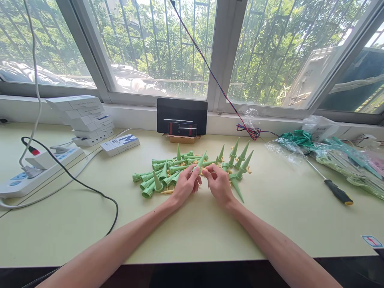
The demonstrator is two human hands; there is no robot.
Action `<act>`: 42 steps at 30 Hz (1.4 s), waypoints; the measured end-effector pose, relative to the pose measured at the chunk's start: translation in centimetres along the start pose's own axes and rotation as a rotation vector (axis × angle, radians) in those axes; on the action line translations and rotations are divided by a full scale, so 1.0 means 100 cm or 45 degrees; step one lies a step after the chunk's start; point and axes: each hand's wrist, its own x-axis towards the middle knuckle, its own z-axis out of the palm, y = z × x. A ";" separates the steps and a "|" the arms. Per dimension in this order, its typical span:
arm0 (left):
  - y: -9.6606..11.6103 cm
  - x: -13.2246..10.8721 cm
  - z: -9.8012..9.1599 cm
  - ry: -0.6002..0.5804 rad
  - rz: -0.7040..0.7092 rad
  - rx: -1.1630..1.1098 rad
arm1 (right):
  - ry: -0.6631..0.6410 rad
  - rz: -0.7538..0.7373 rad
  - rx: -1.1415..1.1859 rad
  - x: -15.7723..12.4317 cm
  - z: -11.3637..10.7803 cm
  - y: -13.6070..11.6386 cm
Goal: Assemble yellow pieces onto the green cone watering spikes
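Observation:
Between the fingers of my left hand [185,186] is a green plastic plant-watering spike [202,160], its point tilted up and away. My right hand [220,187] pinches a small yellow plastic piece [203,170] against the base end of that spike; the fingers partly hide where they meet. Left of my hands lies a pile of green spikes [147,183], most on their sides and some upright, with yellow pieces [167,192] among them. To the right stand several upright spikes [233,156] with yellow parts at their bases, and one spike [237,189] lies on its side.
A tablet [182,112] and a phone [189,129] lean at the back. Stacked white boxes [90,116], a power strip [64,160] and a black cable [90,194] lie left. At right are a screwdriver [338,192], plastic bags [345,160] and coiled wire [250,131].

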 end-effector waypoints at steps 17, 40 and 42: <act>-0.002 0.000 0.000 -0.040 -0.013 0.053 | 0.043 0.020 -0.039 0.002 -0.002 0.005; -0.014 0.002 -0.001 -0.117 0.044 0.025 | 0.065 0.098 -0.072 0.003 -0.005 0.002; -0.014 0.002 -0.001 -0.125 0.047 0.028 | 0.055 0.116 -0.051 0.003 -0.005 0.001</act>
